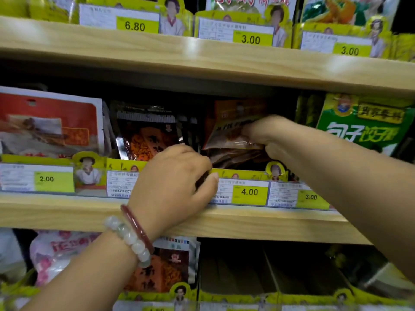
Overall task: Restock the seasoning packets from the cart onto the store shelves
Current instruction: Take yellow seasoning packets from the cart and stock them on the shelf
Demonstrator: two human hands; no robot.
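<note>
Both my hands reach into the middle wooden shelf (224, 223). My right hand (269, 135) grips a stack of brown-and-orange seasoning packets (229, 140) by its right side, inside the slot above the 4.00 price tag (249, 192). My left hand (177, 178), with two bracelets on its wrist, has curled fingers at the front lower left corner of that stack, the thumb pressing over the yellow tag strip. What the left fingers pinch is hidden. The cart is out of view.
Dark orange packets (150, 135) stand left of the slot, red-and-white packets (49, 124) further left, green packets (363, 126) to the right. The upper shelf (202, 57) overhangs closely. Below, a compartment (269, 270) looks dark beside orange packets (166, 270).
</note>
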